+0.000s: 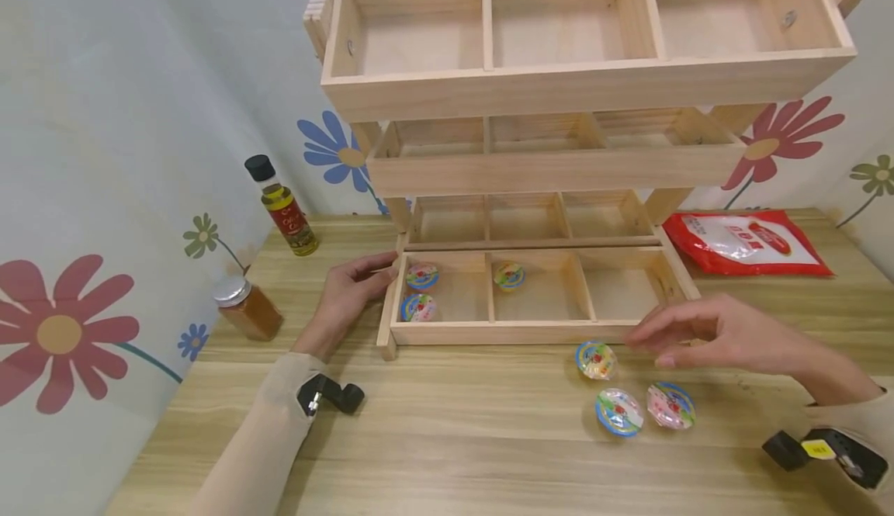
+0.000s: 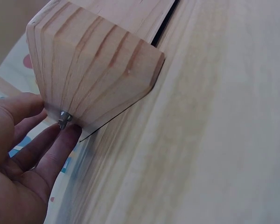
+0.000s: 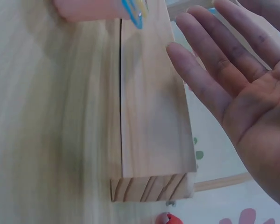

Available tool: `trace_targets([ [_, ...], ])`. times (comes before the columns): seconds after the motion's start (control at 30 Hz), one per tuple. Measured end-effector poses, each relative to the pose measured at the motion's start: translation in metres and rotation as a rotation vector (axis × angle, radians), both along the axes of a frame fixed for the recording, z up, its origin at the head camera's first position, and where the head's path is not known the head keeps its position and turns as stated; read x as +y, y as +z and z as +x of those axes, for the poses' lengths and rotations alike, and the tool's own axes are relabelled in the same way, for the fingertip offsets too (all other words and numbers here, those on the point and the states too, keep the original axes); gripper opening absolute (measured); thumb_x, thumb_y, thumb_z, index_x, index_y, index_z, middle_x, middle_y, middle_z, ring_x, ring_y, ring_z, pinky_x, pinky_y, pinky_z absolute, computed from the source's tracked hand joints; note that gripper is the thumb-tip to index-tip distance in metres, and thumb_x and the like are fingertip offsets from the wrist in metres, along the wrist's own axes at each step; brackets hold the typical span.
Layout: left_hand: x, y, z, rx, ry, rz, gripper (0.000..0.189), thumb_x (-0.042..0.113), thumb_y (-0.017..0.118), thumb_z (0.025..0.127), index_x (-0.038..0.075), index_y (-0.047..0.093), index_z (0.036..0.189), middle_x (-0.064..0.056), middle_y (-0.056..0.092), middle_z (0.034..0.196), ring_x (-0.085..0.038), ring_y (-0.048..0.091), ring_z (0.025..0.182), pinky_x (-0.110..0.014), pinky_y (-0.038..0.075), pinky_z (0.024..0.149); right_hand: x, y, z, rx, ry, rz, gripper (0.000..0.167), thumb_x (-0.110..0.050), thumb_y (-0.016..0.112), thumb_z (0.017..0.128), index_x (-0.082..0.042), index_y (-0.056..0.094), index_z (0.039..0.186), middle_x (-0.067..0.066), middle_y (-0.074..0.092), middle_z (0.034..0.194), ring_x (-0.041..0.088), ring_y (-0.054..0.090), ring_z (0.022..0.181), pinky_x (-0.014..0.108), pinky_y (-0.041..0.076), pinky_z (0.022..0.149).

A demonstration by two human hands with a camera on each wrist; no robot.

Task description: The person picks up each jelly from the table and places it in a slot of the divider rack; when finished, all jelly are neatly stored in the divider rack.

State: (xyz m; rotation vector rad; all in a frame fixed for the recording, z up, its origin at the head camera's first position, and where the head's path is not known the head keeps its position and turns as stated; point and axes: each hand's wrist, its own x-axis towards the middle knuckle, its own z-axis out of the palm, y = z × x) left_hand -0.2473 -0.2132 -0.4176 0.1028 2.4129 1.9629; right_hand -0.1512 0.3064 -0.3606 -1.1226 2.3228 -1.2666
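Note:
My left hand (image 1: pixel 349 292) rests against the left side of a wooden tiered rack (image 1: pixel 499 334). In the left wrist view, its extended fingertips touch the rack's side beside a small metal bolt (image 2: pixel 64 119). Just right of the front edge of the lowest tray, my right hand (image 1: pixel 733 337) hovers with relaxed fingers and holds nothing. Close to it on the table lie three lidded jelly cups: one by the tray edge (image 1: pixel 596 360), a blue-rimmed one (image 1: pixel 619 413) and a pink one (image 1: pixel 671 406). Two cups (image 1: pixel 419 308) sit in the left compartment, another cup (image 1: pixel 509 276) in the middle one.
An oil bottle (image 1: pixel 289 217) and a spice jar with a silver lid (image 1: pixel 247 310) stand left of the rack. On the right lies a red and white bag (image 1: pixel 754 243). Higher divided trays (image 1: pixel 587 85) overhang the lowest one. A flower-patterned curtain (image 1: pixel 174 112) hangs behind.

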Motion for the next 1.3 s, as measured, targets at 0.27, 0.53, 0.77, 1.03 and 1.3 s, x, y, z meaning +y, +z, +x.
trace_targets([
  [0.27, 0.0, -0.002, 0.0, 0.0, 0.006, -0.02, 0.042, 0.018, 0.073, 0.103, 0.002, 0.067, 0.141, -0.02, 0.066, 0.14, -0.018, 0.067, 0.115, -0.027, 0.061, 0.093, 0.009, -0.01, 0.001, -0.101, 0.074, -0.032, 0.039, 0.005, 0.076, 0.095, -0.007, 0.072, 0.132, 0.005, 0.073, 0.131, 0.021, 0.072, 0.114, 0.027, 0.06, 0.095],
  [0.53, -0.002, -0.005, 0.002, -0.001, 0.012, 0.009, 0.042, 0.017, 0.073, 0.103, 0.001, 0.067, 0.141, -0.021, 0.066, 0.139, -0.014, 0.069, 0.11, -0.027, 0.061, 0.092, 0.015, -0.017, -0.001, -0.227, 0.159, -0.002, 0.043, 0.005, 0.073, 0.097, -0.005, 0.067, 0.138, 0.012, 0.07, 0.136, 0.024, 0.07, 0.119, 0.031, 0.06, 0.097],
  [0.77, -0.003, -0.005, 0.003, -0.005, 0.01, 0.005, 0.042, 0.019, 0.074, 0.103, 0.001, 0.067, 0.141, -0.021, 0.066, 0.139, -0.012, 0.069, 0.109, -0.027, 0.061, 0.091, 0.019, -0.025, -0.003, -0.324, 0.252, -0.043, 0.048, 0.008, 0.074, 0.095, 0.0, 0.063, 0.141, 0.016, 0.068, 0.137, 0.025, 0.07, 0.119, 0.032, 0.059, 0.1],
  [1.03, -0.002, -0.002, 0.0, -0.003, -0.001, 0.009, 0.043, 0.017, 0.073, 0.103, -0.001, 0.066, 0.141, -0.023, 0.065, 0.139, -0.011, 0.07, 0.106, -0.026, 0.062, 0.089, 0.025, -0.032, -0.004, -0.294, 0.339, -0.02, 0.06, 0.007, 0.077, 0.092, 0.0, 0.056, 0.148, 0.017, 0.063, 0.145, 0.024, 0.065, 0.126, 0.029, 0.055, 0.105],
  [1.3, -0.002, -0.003, -0.003, -0.013, 0.002, 0.002, 0.043, 0.018, 0.073, 0.103, 0.001, 0.066, 0.142, -0.023, 0.066, 0.139, -0.013, 0.069, 0.109, -0.026, 0.061, 0.09, 0.024, -0.033, -0.003, -0.249, 0.349, 0.019, 0.065, 0.004, 0.08, 0.09, -0.003, 0.056, 0.149, 0.014, 0.062, 0.146, 0.022, 0.064, 0.124, 0.028, 0.054, 0.105],
])
